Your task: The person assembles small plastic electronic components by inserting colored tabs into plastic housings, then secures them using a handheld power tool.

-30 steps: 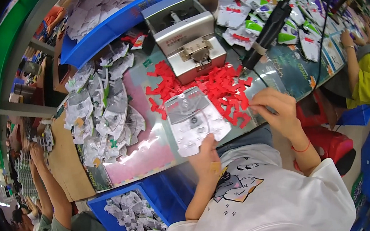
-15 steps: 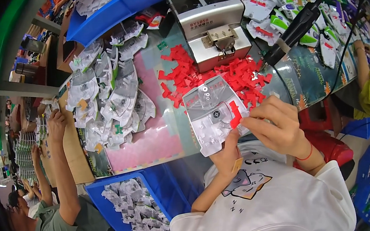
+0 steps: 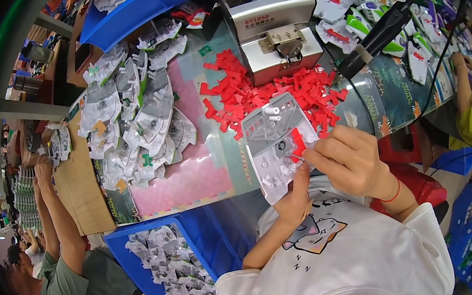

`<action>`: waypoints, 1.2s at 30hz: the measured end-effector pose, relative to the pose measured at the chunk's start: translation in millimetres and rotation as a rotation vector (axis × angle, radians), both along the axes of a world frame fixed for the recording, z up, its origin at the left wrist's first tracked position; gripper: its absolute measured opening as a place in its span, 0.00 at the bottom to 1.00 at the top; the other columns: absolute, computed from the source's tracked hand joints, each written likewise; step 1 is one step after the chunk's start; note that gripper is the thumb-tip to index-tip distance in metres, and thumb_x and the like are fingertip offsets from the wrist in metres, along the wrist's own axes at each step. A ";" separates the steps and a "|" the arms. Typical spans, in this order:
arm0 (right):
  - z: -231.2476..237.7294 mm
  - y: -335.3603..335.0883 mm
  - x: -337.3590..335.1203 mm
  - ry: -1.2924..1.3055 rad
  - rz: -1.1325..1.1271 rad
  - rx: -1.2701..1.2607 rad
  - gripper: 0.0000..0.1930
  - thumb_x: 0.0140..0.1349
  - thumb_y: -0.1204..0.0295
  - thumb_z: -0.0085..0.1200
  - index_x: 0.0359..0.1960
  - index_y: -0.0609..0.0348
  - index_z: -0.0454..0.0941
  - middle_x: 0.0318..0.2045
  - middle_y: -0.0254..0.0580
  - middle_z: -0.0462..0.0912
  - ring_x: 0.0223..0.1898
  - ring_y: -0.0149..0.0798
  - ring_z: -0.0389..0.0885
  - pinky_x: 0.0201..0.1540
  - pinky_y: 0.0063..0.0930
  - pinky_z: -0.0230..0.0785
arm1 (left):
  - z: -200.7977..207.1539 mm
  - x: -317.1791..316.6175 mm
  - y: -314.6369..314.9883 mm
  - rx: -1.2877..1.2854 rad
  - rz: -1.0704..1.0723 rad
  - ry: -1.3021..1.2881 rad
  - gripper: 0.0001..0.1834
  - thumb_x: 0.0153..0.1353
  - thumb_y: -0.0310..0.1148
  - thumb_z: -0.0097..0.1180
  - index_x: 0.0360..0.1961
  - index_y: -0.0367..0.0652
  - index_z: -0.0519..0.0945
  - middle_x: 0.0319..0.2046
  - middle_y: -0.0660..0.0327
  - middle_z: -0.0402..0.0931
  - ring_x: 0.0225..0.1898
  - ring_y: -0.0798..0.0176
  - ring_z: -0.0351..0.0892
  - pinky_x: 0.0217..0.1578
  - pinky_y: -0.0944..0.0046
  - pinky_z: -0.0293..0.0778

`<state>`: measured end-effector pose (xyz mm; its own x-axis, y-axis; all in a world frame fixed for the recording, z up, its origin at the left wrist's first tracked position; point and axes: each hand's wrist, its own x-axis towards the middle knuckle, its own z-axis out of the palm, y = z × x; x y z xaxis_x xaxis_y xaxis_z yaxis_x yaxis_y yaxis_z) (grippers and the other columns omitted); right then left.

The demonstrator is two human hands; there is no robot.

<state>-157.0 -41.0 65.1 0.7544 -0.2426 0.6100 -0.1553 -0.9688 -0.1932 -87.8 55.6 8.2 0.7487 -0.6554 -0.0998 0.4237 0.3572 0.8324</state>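
My left hand (image 3: 296, 197) grips the lower end of a grey-white plastic housing (image 3: 269, 157), which is tilted up above the table's front edge. Posts and a round dark hole show on its inner face. At its right side my right hand (image 3: 349, 161) pinches a small red plastic piece (image 3: 297, 143), which lies against the housing; whether it is seated there I cannot tell. Behind the housing a loose heap of red plastic pieces (image 3: 231, 84) spreads in front of a silver screw-feeding machine (image 3: 274, 21).
Many similar housings (image 3: 152, 128) are piled at left. A black electric screwdriver (image 3: 375, 38) with a cable slants in at right, near finished-looking white and green housings (image 3: 345, 33). A blue bin (image 3: 192, 225) of parts stands at the front left. Co-workers (image 3: 82, 281) sit at both sides.
The housing has tilted more steeply and turned slightly in my left hand. My right hand has shifted a little left, and the red piece now sits closer against the housing.
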 end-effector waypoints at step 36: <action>-83.2 -44.1 -38.4 0.500 0.066 0.050 0.31 0.35 0.57 0.58 0.49 0.23 0.68 0.59 0.26 0.58 0.61 0.45 0.51 0.58 0.55 0.42 | 0.4 68.2 65.0 0.445 -0.416 0.168 0.33 0.26 0.26 0.50 0.43 0.32 0.67 0.34 0.56 0.72 0.35 0.61 0.74 0.37 0.67 0.70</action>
<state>-195.4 -85.1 -18.1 0.9658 -0.2043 0.1594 -0.1794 -0.9711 -0.1576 -19.6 120.6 8.7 0.3902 -0.7572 -0.5238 0.5906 -0.2307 0.7733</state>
